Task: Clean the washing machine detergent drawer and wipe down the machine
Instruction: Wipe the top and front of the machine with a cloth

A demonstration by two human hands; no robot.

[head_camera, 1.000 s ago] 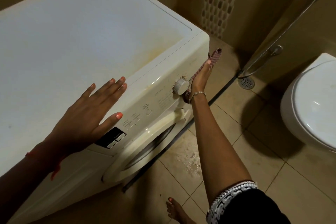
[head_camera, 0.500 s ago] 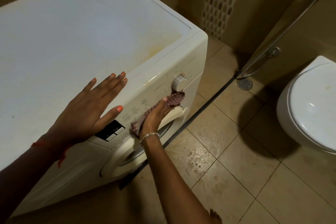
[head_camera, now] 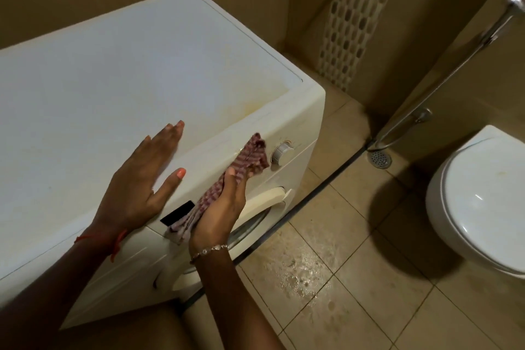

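A white front-loading washing machine (head_camera: 113,88) fills the left of the view. My left hand (head_camera: 142,182) rests flat on its top near the front edge, fingers straight. My right hand (head_camera: 220,207) presses a striped maroon cloth (head_camera: 244,162) against the control panel, left of the round dial (head_camera: 281,152). The cloth covers part of the panel and touches the dark display (head_camera: 177,212). The round door (head_camera: 255,207) sits just below the hand. The detergent drawer front lies under my left wrist and is not clearly seen.
A white toilet (head_camera: 480,207) with its lid down stands at the right. A floor drain (head_camera: 380,159) and a metal spray hose (head_camera: 443,79) lie beyond the machine. A perforated white basket (head_camera: 355,14) stands in the corner. The tiled floor (head_camera: 306,267) shows a wet patch.
My right hand swept the cloth from the machine's right edge leftward across the control panel past the dial, and now presses it between dial and display. My left hand stayed flat on top.
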